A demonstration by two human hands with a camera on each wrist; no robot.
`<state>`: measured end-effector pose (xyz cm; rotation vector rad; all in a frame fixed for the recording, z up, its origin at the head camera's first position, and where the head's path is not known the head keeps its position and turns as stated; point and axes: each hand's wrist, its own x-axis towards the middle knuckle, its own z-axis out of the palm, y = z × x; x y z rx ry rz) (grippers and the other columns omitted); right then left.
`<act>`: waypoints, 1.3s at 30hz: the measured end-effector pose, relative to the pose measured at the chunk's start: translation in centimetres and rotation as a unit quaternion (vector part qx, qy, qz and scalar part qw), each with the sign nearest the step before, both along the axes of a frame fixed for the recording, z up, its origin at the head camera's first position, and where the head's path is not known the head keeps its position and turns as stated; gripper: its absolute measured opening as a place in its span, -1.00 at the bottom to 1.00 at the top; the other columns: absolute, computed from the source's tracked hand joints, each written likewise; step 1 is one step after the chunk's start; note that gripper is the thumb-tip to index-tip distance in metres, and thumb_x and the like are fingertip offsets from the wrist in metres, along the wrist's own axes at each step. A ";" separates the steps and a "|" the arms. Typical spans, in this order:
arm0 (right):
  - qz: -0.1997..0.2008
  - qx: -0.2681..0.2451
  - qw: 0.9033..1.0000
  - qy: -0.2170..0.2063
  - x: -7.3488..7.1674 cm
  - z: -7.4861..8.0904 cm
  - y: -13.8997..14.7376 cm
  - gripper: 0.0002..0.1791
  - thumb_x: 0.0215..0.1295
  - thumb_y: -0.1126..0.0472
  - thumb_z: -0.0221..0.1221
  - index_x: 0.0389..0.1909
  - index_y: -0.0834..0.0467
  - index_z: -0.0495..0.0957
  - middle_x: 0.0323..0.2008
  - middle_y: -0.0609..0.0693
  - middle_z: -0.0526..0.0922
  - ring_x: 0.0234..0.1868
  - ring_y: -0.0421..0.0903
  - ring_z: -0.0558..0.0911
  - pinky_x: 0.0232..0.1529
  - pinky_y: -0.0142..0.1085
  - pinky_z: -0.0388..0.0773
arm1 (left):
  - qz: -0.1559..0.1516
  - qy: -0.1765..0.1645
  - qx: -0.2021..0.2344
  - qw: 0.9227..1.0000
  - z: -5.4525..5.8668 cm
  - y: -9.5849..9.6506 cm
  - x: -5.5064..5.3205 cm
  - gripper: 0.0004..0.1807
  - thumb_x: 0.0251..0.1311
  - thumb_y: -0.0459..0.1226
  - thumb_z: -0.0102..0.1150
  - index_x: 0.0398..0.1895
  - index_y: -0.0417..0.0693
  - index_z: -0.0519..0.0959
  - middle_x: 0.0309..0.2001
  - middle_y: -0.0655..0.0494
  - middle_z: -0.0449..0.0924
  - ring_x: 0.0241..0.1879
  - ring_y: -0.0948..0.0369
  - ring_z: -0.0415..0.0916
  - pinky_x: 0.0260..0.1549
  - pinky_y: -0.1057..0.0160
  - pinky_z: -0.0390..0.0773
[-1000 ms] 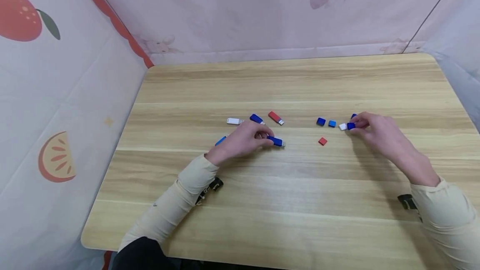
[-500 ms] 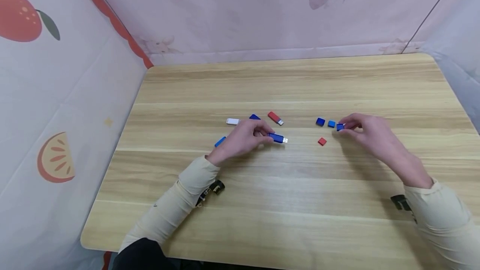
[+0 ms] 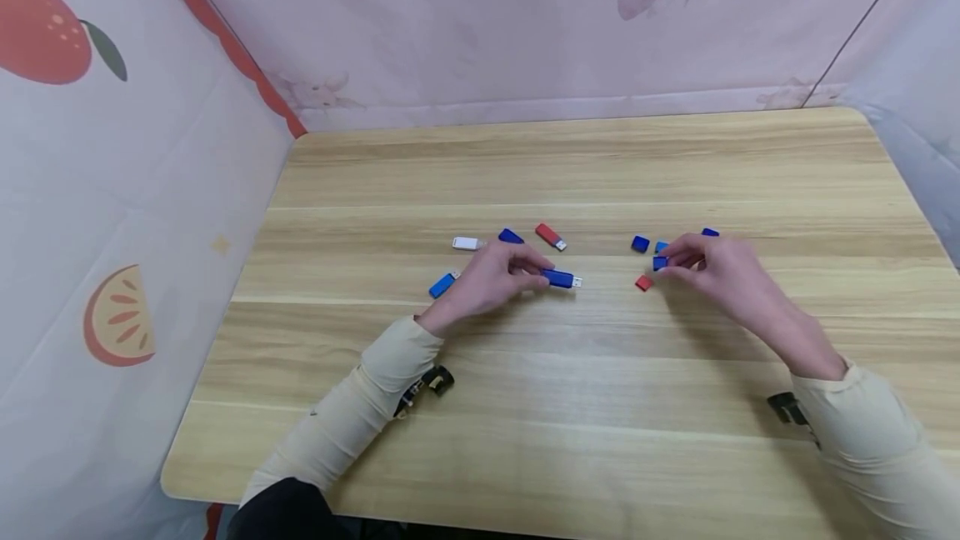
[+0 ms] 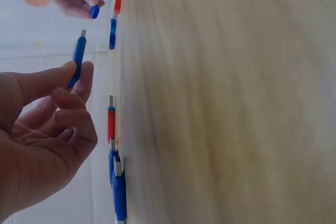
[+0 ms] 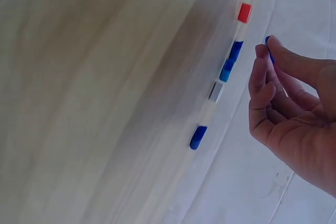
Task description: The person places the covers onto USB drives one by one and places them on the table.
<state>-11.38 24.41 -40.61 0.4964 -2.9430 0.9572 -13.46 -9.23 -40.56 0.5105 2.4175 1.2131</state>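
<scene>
My left hand (image 3: 495, 280) pinches a dark blue USB stick (image 3: 558, 278) between thumb and fingertips, its metal plug pointing right. In the left wrist view that USB stick (image 4: 77, 59) is held above the tabletop. Across from it, my right hand (image 3: 716, 269) pinches a small dark blue USB cap (image 3: 660, 263). The right wrist view shows this cap (image 5: 269, 45) mostly covered by the thumb and fingers. A gap separates the cap from the stick's plug. Just below the held cap lies a red cap (image 3: 643, 282); a light blue cap (image 3: 661, 247) is partly hidden behind the fingers.
Around my left hand lie a white USB stick (image 3: 467, 243), a dark blue one (image 3: 511, 236), a red one (image 3: 551, 237) and a light blue one (image 3: 442, 284). Dark blue caps (image 3: 640, 244) (image 3: 709, 232) and a white cap (image 5: 216, 92) lie on the wooden table (image 3: 525, 440).
My right hand has moved left with the dark blue cap, away from the white cap's place. My left hand has shifted slightly right with the USB stick.
</scene>
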 end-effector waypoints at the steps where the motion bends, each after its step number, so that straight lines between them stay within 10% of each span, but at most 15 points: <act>1: 0.002 -0.003 1.000 -0.002 0.0 0.0 -0.2 -0.82 0.22 0.34 0.48 -0.17 0.28 0.76 -0.34 0.12 0.84 -0.34 -0.13 0.72 -0.35 -0.51 0.52 | 0.000 -0.003 0.004 1.000 -0.1 0.1 0.0 -0.82 0.39 -0.25 0.38 0.00 0.01 0.78 -0.16 0.13 0.78 -0.27 0.22 0.59 -0.37 0.37 0.47; 39: 0.028 -0.077 0.985 -0.151 0.9 0.6 -4.2 -0.80 0.29 0.26 0.46 -0.09 0.17 0.76 -0.23 0.05 0.86 -0.19 -0.09 0.77 -0.24 -0.46 0.60 | -0.011 -0.055 0.016 0.998 0.1 1.6 0.2 -0.80 0.37 -0.32 0.38 0.01 -0.11 0.76 -0.17 0.01 0.83 -0.37 0.12 0.63 -0.48 0.38 0.50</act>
